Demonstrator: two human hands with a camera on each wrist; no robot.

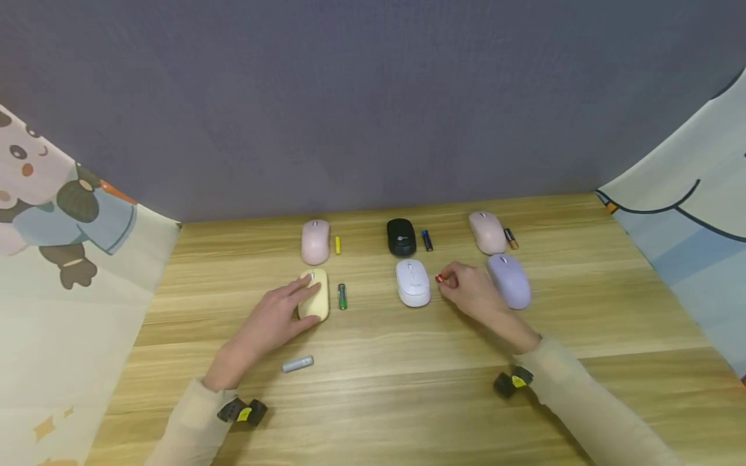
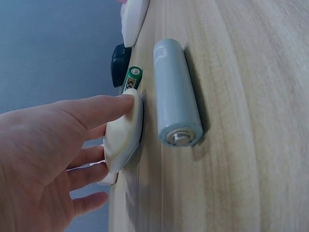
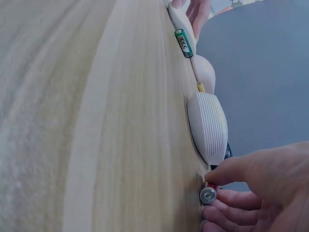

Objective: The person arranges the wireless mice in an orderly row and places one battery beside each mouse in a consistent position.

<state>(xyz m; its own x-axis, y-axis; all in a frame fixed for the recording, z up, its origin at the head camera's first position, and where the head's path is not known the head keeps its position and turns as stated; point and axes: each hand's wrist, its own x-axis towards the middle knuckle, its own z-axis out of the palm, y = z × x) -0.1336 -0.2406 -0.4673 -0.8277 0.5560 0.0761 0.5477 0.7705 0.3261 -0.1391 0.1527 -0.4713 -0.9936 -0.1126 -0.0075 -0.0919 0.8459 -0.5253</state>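
My left hand [image 1: 272,318] holds a pale yellow computer mouse [image 1: 316,303] on the table, thumb on one side and fingers on the other. Just right of that mouse lies a green battery [image 1: 342,296]. Nearer me, a light grey battery [image 2: 176,94] lies on its side. With thumb and fingertips my right hand [image 1: 474,295] pinches a red battery [image 3: 208,195], its flat end showing in the right wrist view. The battery is close beside a white mouse [image 1: 413,285], low over the wood. A purple mouse [image 1: 509,282] sits to the right of this hand.
Along the back of the table are a pink mouse [image 1: 315,243] with a yellow battery [image 1: 338,244], a black mouse [image 1: 401,237] with a dark blue battery [image 1: 427,240], and another pink mouse [image 1: 487,233] with a black-and-copper battery [image 1: 511,238]. Behind them rises a grey panel [image 1: 373,116].
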